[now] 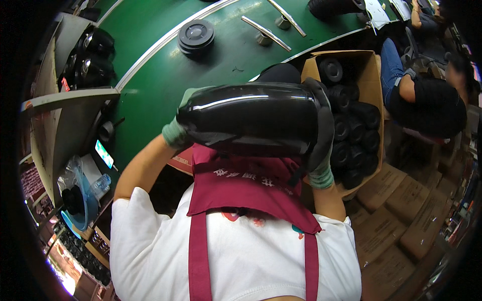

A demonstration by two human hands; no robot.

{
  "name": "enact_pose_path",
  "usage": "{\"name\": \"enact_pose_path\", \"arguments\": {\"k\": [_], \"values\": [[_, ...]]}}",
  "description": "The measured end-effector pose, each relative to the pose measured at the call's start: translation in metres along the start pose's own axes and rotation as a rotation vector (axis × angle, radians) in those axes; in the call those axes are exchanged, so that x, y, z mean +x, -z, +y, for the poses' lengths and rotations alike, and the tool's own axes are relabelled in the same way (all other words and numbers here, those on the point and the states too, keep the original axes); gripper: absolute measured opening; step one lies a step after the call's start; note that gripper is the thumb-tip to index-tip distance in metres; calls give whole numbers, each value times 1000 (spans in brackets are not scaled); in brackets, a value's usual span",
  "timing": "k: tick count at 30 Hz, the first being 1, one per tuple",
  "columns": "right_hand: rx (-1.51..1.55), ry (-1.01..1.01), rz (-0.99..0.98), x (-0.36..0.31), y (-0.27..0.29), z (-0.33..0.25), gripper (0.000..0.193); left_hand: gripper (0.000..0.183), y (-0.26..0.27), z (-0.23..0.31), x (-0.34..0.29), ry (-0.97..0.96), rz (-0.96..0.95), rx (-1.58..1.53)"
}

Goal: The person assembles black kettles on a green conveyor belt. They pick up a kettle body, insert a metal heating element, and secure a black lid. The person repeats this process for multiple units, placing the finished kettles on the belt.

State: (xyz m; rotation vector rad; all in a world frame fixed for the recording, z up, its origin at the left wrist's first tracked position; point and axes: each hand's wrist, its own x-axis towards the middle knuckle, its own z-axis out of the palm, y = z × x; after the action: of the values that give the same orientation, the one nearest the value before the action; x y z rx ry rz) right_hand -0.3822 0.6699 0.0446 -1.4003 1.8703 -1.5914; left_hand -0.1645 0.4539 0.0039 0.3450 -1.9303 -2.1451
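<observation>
Across the front of my chest I hold a long, glossy black cylinder [253, 118], lying sideways and slightly narrower at its left end. My left hand [183, 118], in a green knit glove, grips the left end. At the right end, my right hand [320, 133] wraps round the wider rim; its glove has a dark palm and a green cuff. Parts of the fingers are hidden behind the cylinder. Close to my right hand stands an open cardboard box [379, 118] holding several black round-ended pieces [341, 128].
The green worktable [150, 110] carries a stack of black discs [196, 36] and two metal bars on round bases [264, 36]. Glossy black pieces [95, 67] sit on the left, above a lit phone [104, 154]. Closed cartons [381, 185] and a seated person [427, 100] are at right.
</observation>
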Motion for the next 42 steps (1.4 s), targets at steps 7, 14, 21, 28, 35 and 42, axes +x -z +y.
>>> {"name": "enact_pose_path", "arguments": {"k": [7, 14, 21, 28, 35, 42], "values": [[-29, 254, -65, 2, -6, -16, 67, 59, -10, -18, -11, 242, -96, -376], [244, -302, -182, -15, 18, 11, 68, 58, 2, 39, 14, -68, 115, 394], [46, -155, -83, -17, 9, 19, 67, 49, -15, 40, 7, -167, 150, 288], [-218, 12, -55, 4, 11, 7, 60, 49, -19, -9, -9, 291, 221, -427], [515, -547, -146, -2, 27, 5, 60, 57, -19, 55, 23, -204, 85, 578], [393, -488, -117, -55, 6, 76, 66, 49, -32, 84, 36, -192, 53, 781]]}}
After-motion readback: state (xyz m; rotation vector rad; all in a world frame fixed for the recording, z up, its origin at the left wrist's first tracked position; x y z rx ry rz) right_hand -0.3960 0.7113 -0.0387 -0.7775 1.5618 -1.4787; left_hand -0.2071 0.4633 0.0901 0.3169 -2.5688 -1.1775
